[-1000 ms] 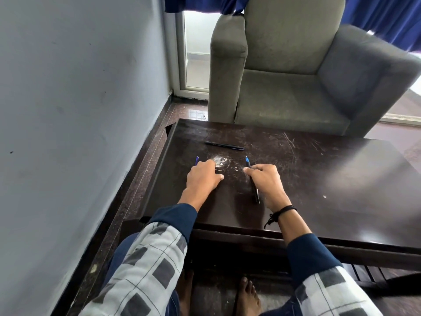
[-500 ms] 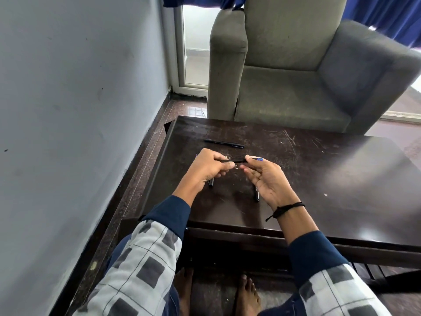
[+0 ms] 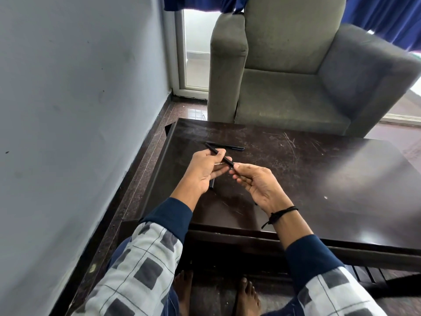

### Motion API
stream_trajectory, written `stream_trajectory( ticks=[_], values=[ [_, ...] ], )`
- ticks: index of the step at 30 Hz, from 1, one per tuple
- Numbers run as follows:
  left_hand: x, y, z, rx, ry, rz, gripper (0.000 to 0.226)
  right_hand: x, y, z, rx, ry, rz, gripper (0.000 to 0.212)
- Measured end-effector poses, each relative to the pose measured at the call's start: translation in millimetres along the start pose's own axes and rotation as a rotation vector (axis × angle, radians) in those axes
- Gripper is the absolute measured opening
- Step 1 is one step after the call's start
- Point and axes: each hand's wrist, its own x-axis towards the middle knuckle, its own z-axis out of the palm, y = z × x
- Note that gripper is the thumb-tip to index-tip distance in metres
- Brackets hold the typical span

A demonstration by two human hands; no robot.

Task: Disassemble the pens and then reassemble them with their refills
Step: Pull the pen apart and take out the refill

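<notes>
Both hands are raised a little above the dark brown scratched wooden worktop (image 3: 319, 169), meeting over its near left part. The left hand (image 3: 205, 171) is curled around a slim black pen barrel (image 3: 219, 154), gripping it between thumb and fingers; the barrel runs diagonally, its far end pointing up and left past the hand and its near end angled down and right. The right hand (image 3: 257, 184) meets that near end, thumb and forefinger pinched together on the tip of the same barrel (what exactly sits between those fingertips is too small to tell). A thin pale sliver shows across the left palm just below the barrel; whether it is a refill cannot be told.

A second black pen with a bluish end (image 3: 227, 146) lies flat on the worktop just beyond the left hand, roughly parallel to the far edge, and the raised barrel's far end overlaps it in the view. The short dark end of another pen piece (image 3: 212, 183) pokes out from under the left hand, resting on the worktop.

The right wrist wears a black cord bracelet (image 3: 282, 213). Both sleeves are navy at the cuff with a grey-and-white checked pattern above. Bare feet show on the floor beneath the worktop. A grey upholstered armchair (image 3: 296, 76) stands behind the worktop, with blue curtains (image 3: 382, 17) above it and a pale wall (image 3: 68, 110) to the left.
</notes>
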Motion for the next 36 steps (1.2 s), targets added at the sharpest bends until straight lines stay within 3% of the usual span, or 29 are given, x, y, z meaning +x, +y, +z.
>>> stream_trajectory(
  ticks=[11,15,26,33,36],
  values=[
    [4.1,4.2,-4.2,0.023,0.003,0.025,0.005,-1.4,0.9,0.2,-0.192,0.016,-0.069,0.008],
    [3.8,4.9,-6.9,0.057,-0.027,0.070,0.015,-1.0,1.6,2.2,-0.248,0.062,-0.135,0.007],
    [5.2,2.2,-6.0,0.080,0.120,0.081,0.007,0.2,10.5,11.7,-0.537,0.155,-0.371,0.020],
    [5.4,5.1,-6.8,0.049,0.123,0.073,0.008,1.4,4.4,3.9,-0.393,0.045,-0.298,0.002],
    [4.5,5.1,-6.1,0.038,0.111,0.073,0.008,2.4,4.6,2.0,-0.326,0.073,-0.265,0.009]
  ],
)
